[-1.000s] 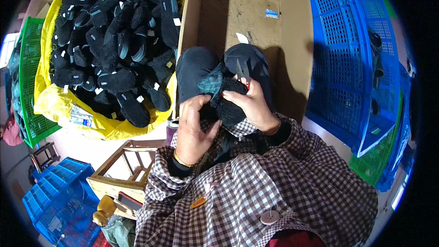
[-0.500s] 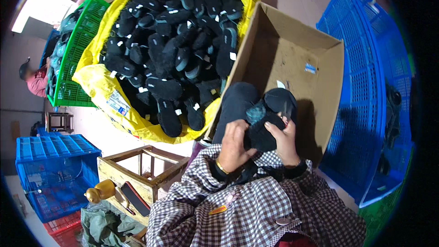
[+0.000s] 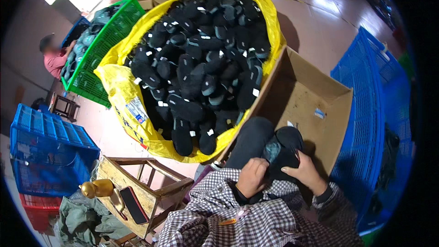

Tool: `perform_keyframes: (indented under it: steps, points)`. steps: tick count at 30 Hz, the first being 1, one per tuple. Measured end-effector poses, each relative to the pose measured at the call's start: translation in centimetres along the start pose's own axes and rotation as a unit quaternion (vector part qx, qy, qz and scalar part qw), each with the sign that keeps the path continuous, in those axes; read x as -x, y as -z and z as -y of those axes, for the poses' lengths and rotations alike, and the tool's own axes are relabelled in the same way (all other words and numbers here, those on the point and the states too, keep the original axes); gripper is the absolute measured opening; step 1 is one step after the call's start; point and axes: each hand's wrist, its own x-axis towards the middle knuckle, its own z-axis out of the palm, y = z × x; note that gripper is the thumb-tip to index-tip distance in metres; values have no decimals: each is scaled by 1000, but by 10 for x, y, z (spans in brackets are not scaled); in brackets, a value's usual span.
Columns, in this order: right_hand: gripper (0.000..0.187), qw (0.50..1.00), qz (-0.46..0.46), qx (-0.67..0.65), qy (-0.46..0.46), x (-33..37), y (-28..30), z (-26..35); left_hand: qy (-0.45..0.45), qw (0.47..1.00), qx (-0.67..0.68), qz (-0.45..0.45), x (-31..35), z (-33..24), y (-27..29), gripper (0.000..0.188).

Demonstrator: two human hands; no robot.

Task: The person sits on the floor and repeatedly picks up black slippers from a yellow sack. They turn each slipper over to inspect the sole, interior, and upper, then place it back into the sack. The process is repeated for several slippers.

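Lying on the lap between both hands, the black slipper (image 3: 280,168) seems to run lengthwise away from the body, its right side gripped by the right hand (image 3: 305,174), its left edge met by the curled left hand (image 3: 252,176), whose grip I cannot tell.

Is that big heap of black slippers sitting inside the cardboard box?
No, the black slippers are heaped in a yellow sack, which stands beside the cardboard box.

Held slipper (image 3: 284,159): cloth, matt. Heaped slippers (image 3: 192,82): cloth, fuzzy, matt. Sack (image 3: 115,83): plastic, crinkled, glossy. Box (image 3: 329,126): cardboard, matt. Crate (image 3: 359,110): plastic. Stool (image 3: 111,170): wood, worn. Figurine (image 3: 97,188): smooth, glossy gold. Smock (image 3: 267,219): cloth, matt. Floor (image 3: 315,23): smooth, glossy.
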Motion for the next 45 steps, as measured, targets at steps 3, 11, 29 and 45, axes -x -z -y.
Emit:
perform_keyframes:
  steps: [3, 11, 29, 45]
  points:
    - [40, 979, 142, -105, -101, -10, 3, 5, 24, 999, 25, -39, 5, 6, -3, 51]
    - [43, 945, 91, -155, -272, -13, -17, 15, 65, 993, 67, -73, 1, 15, -18, 42]
    - [50, 932, -83, -237, -263, -1, -59, 14, 152, 982, 82, -69, 25, 10, 3, 48]
    - [34, 961, -69, -252, -92, -43, -40, 26, 234, 961, 39, -141, -32, 2, -2, 37]
